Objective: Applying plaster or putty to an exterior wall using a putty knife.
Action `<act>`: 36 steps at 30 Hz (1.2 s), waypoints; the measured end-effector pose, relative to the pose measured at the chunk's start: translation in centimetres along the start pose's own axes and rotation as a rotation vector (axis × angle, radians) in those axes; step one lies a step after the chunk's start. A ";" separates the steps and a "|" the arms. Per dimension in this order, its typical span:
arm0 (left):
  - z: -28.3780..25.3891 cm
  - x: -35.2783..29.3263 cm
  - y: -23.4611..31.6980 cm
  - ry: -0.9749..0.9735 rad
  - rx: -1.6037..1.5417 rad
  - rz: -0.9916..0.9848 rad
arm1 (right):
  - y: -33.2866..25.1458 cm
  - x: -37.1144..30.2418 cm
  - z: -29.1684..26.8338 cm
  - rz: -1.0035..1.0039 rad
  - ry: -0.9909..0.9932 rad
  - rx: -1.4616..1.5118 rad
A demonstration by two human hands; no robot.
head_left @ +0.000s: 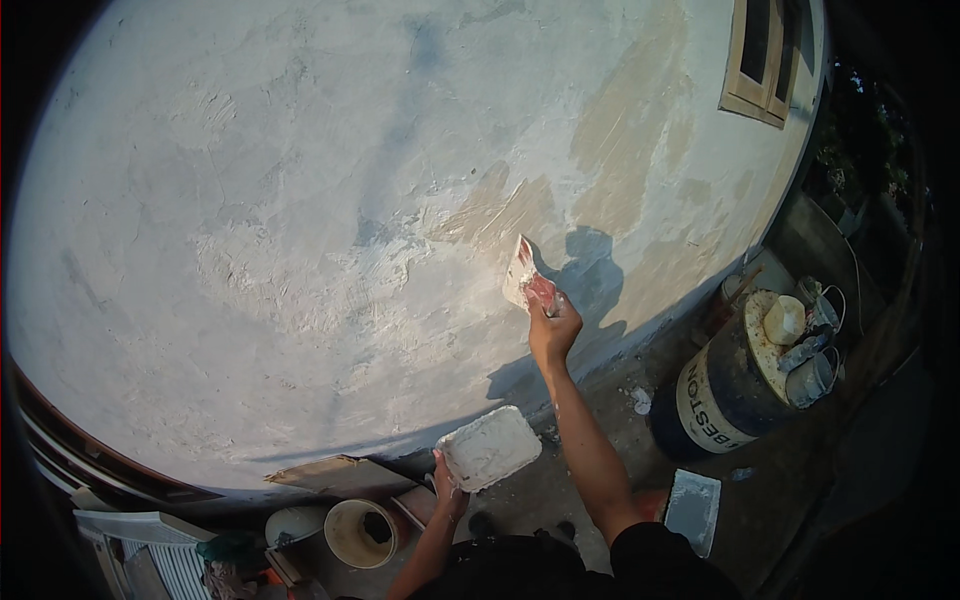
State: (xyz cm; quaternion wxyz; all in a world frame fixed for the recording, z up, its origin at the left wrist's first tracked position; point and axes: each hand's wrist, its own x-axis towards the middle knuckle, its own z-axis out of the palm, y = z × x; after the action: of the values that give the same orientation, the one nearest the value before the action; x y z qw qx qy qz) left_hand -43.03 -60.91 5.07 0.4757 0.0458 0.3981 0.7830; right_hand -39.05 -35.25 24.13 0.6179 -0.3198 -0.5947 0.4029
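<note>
My right hand (555,328) is closed round the red handle of a putty knife (519,275), whose wide blade is smeared with white filler. The blade is at the wall (300,180), but I cannot tell whether its edge touches. White patches and rough trowel marks cover much of the wall, with bare beige areas towards the right. Lower down, my left hand (448,482) grips the side of a shallow rectangular tray (490,449) coated with white filler. The fingers beneath the tray are hidden.
At right stands a dark drum (720,385) with a pale band, carrying small pails and a cream container (784,320). A grey-topped rectangular container (692,512) is by my right arm. A cream bucket (360,533) stands at lower left beside boards. A wooden window (760,60) is at upper right.
</note>
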 end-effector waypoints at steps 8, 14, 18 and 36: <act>-0.8 -0.1 0.0 -0.070 -0.045 -0.028 | 3.6 3.0 -2.0 0.256 0.049 0.630; -1.3 0.1 0.2 -0.009 -0.038 -0.047 | 1.2 3.8 -1.0 0.024 0.300 0.342; -0.9 0.1 0.5 -0.043 -0.006 -0.028 | -0.2 4.9 2.2 -0.285 0.322 -0.174; 0.2 0.0 1.1 0.048 0.038 -0.064 | -1.5 -5.7 7.5 -0.726 -0.150 -0.087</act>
State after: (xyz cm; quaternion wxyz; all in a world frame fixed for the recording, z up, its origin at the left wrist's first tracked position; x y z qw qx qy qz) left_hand -43.76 -61.04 5.94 0.4896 0.0233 0.4257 0.7606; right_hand -46.15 -41.58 23.41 0.6612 -0.0838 -0.7294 0.1541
